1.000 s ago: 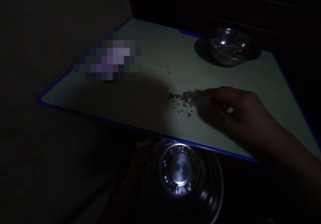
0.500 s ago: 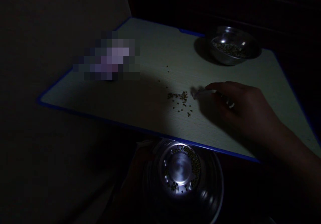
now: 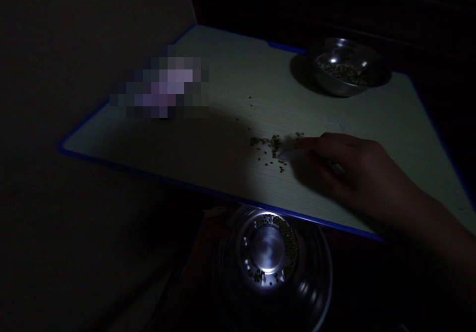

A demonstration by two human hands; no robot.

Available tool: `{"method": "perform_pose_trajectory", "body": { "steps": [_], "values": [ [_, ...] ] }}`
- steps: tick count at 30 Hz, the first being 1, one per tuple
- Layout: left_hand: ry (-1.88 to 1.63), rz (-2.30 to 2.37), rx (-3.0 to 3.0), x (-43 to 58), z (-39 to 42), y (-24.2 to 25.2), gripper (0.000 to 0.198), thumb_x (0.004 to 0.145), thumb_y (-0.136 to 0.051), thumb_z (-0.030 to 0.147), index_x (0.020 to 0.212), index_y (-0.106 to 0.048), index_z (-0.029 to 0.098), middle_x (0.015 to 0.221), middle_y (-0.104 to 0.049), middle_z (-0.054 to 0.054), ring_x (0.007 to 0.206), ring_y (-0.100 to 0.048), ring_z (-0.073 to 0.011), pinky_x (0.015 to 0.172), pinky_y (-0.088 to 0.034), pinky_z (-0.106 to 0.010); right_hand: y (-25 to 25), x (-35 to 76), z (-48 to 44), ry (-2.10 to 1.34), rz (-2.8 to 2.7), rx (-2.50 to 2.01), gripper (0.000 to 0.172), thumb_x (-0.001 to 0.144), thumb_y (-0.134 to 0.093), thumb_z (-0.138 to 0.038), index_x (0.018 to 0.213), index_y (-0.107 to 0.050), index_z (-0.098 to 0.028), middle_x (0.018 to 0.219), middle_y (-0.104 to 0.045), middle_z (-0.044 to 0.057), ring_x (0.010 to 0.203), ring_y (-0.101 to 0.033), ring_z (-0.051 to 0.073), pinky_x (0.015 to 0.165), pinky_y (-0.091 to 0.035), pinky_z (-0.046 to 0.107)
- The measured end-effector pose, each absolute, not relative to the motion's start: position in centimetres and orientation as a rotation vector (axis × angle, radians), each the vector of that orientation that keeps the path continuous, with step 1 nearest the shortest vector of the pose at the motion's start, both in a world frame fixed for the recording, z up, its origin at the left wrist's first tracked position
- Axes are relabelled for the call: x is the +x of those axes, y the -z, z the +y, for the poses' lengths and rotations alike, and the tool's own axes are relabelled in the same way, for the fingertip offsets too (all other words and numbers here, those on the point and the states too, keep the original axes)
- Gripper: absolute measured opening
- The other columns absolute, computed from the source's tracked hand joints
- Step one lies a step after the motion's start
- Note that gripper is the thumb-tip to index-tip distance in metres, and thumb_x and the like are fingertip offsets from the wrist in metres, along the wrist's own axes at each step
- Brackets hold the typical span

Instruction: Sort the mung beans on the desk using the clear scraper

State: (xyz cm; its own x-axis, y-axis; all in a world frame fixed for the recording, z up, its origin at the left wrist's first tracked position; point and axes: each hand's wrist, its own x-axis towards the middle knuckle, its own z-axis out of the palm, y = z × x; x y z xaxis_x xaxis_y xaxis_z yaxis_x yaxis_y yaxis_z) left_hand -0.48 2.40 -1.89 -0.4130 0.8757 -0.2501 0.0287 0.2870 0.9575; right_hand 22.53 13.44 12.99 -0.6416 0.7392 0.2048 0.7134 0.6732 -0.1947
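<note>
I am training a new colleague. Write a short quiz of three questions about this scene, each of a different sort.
1. True or false: the right hand reaches over the table, fingertips next to the loose seeds.
2. What lies inside the far bowl?
3. Where is the near bowl? A: on the table. B: below the table's near edge. C: inside the far bowl.
Key: 1 true; 2 seeds; 3 B.

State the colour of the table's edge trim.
Blue. The table edge shows it best along the lit near side in the head view.
</note>
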Motion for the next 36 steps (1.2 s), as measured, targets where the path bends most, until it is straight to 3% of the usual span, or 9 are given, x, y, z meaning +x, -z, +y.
{"method": "perform_pose_trajectory", "body": {
  "steps": [8,15,22,27,31,36],
  "values": [
    [-1.232,1.714,0.866,-0.1,3.1,2.4,0.030,0.084,-0.051,0.037,0.100,-0.057,0.013,0.095,-0.058,-0.007,0.079,-0.057,-0.0144,0.069,-0.050,-0.032,-12.6,22.2,13.8,-0.115,-2.569,-1.207,0.035,0.081,-0.048,-0.015,0.115,-0.057,-0.014,0.090,-0.064,0.008,0.077,-0.059,0.020,0.063,-0.045,0.031],
    [-1.218,1.759,0.837,1.7,5.7,4.7,0.034,0.082,-0.051,0.044,0.071,-0.061,0.013,0.077,-0.063,-0.003,0.070,-0.059,-0.0136,0.063,-0.049,-0.028,-12.4,22.1,13.7,-0.136,-2.597,-1.166,0.037,0.082,-0.047,-0.015,0.118,-0.055,-0.014,0.094,-0.064,0.007,0.084,-0.059,0.020,0.071,-0.045,0.031],
    [-1.170,1.652,0.858,-0.9,3.0,2.5,0.029,0.085,-0.049,0.039,0.091,-0.059,0.014,0.087,-0.060,-0.005,0.074,-0.057,-0.0127,0.066,-0.049,-0.029,-12.6,21.8,13.7,-0.133,-2.513,-1.181,0.034,0.080,-0.049,-0.014,0.113,-0.058,-0.013,0.093,-0.065,0.008,0.078,-0.059,0.018,0.067,-0.045,0.030],
    [-1.125,1.532,0.880,-0.6,1.6,1.1,0.028,0.083,-0.053,0.038,0.091,-0.059,0.011,0.085,-0.059,-0.004,0.072,-0.057,-0.0125,0.065,-0.049,-0.029,-12.5,21.7,13.9,-0.120,-2.507,-1.194,0.034,0.081,-0.048,-0.016,0.113,-0.057,-0.015,0.088,-0.063,0.006,0.074,-0.058,0.017,0.065,-0.043,0.028],
    [-1.133,1.484,0.862,-0.6,1.2,0.4,0.026,0.083,-0.052,0.038,0.088,-0.061,0.014,0.093,-0.061,-0.006,0.081,-0.058,-0.0142,0.073,-0.049,-0.032,-12.6,21.6,13.9,-0.105,-2.540,-1.215,0.037,0.081,-0.048,-0.016,0.117,-0.056,-0.015,0.083,-0.061,0.005,0.071,-0.057,0.017,0.061,-0.042,0.028],
    [-1.102,1.416,0.832,-0.5,1.2,-0.2,0.025,0.083,-0.052,0.036,0.085,-0.062,0.013,0.091,-0.063,-0.007,0.084,-0.059,-0.0157,0.076,-0.049,-0.035,-12.7,21.5,13.8,-0.069,-2.582,-1.217,0.038,0.081,-0.047,-0.015,0.118,-0.055,-0.016,0.086,-0.062,0.007,0.076,-0.057,0.019,0.064,-0.043,0.029]
  ]
}}
